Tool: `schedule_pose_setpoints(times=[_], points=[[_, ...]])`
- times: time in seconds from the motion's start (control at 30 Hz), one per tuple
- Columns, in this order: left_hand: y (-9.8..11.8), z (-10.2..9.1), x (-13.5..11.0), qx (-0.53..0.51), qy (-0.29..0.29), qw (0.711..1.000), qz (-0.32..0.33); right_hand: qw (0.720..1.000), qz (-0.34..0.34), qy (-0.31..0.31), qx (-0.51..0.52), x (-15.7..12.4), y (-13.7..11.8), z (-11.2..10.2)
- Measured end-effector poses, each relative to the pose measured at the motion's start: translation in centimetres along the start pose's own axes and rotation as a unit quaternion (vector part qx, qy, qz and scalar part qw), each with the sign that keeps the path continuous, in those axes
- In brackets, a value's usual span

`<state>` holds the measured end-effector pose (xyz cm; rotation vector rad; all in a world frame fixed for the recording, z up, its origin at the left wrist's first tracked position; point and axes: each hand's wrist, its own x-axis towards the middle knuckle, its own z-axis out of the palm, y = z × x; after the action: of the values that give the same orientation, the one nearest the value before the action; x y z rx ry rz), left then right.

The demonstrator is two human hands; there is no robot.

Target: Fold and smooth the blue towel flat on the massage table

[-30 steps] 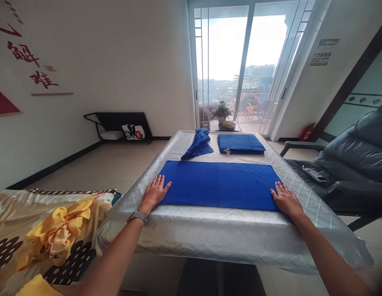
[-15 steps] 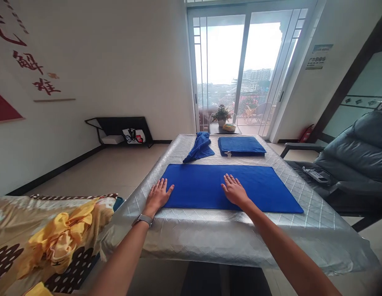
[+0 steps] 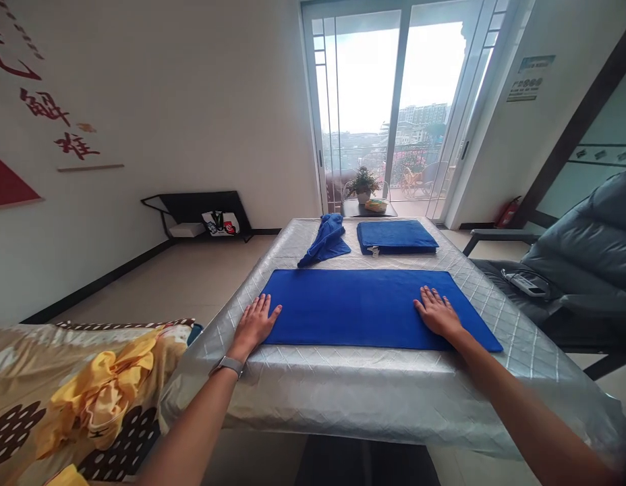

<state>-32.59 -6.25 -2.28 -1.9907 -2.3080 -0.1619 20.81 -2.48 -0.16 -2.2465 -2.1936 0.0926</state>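
A blue towel (image 3: 338,307) lies flat across the near part of the table in a long rectangle. My left hand (image 3: 255,324), with a watch on the wrist, rests at the towel's left edge, fingers stretched out. On the right part of the towel lies my right hand (image 3: 438,312), palm down with the fingers extended. Neither hand holds anything. Beyond the towel are a crumpled blue cloth (image 3: 327,239) at the left and a stack of folded blue towels (image 3: 396,236) at the right, a white tag showing at its near edge.
A silver quilted cover (image 3: 343,398) drapes over the table. To the left, a yellow cloth (image 3: 105,391) lies on patterned bedding (image 3: 14,364). At the right stands a dark armchair (image 3: 591,236) with a corded device (image 3: 526,282) on its seat. Behind the table, a potted plant (image 3: 363,185) stands before glass doors.
My right hand has slid to the right across the towel, from near its middle to its right part. My left hand stays at the left edge. The view has shifted slightly.
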Motion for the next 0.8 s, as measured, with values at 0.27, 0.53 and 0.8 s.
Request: schedule_pose_setpoints(times=[0.27,0.53,0.8], points=[[-0.7,0.5,0.1,0.020,-0.015,0.999,0.023,0.998,0.060,0.023,0.002,0.1,6.6,0.5],[1.5,-1.5,1.1,0.041,-0.056,0.998,-0.002,0.997,0.063,0.037,0.004,0.0,6.0,0.4],[19.5,-2.0,1.5,-0.047,-0.057,0.978,0.194,0.997,0.062,0.041,0.004,-0.2,5.9,0.2]])
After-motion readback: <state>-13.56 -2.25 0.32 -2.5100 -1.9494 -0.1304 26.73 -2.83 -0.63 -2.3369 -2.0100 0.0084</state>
